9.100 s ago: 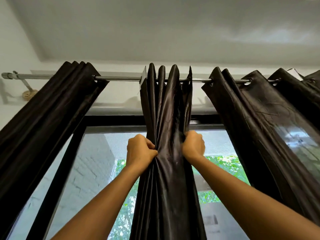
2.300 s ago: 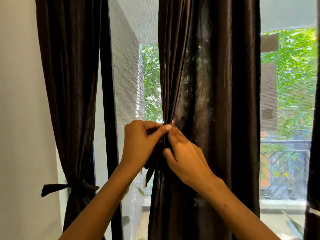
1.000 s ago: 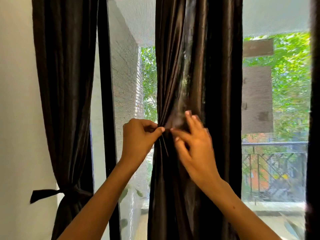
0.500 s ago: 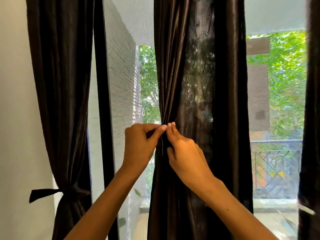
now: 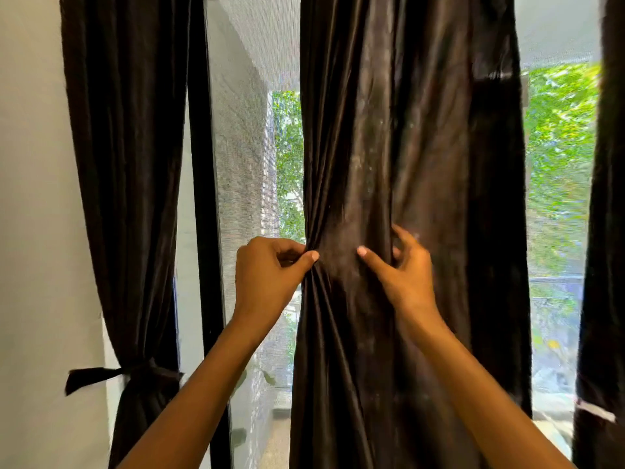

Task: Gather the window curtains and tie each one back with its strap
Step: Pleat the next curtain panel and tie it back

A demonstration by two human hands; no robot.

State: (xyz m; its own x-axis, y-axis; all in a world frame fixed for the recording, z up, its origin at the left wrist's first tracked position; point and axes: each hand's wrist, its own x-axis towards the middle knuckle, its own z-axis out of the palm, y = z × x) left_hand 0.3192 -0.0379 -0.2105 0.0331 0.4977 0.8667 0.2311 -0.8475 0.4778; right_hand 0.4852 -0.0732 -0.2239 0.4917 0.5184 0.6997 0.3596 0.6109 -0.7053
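A dark brown middle curtain (image 5: 399, 137) hangs in front of me, partly bunched at hand height. My left hand (image 5: 270, 275) pinches the gathered folds at its left edge between thumb and fingers. My right hand (image 5: 406, 275) lies further right on the cloth, thumb pressed on the front and fingers curled round a fold. The left curtain (image 5: 125, 164) hangs by the wall, tied low down with its dark strap (image 5: 101, 375). No strap shows on the middle curtain.
A white wall (image 5: 30, 231) stands at the left. A black window frame post (image 5: 206, 231) rises between the two curtains. A third dark curtain (image 5: 605, 231) hangs at the right edge, with a pale strip low on it. Trees and a railing show outside.
My right hand has moved right from beside the left hand and taken a further fold. The left hand keeps its pinch on the gathered edge. Earlier I held the curtain up near the rod.
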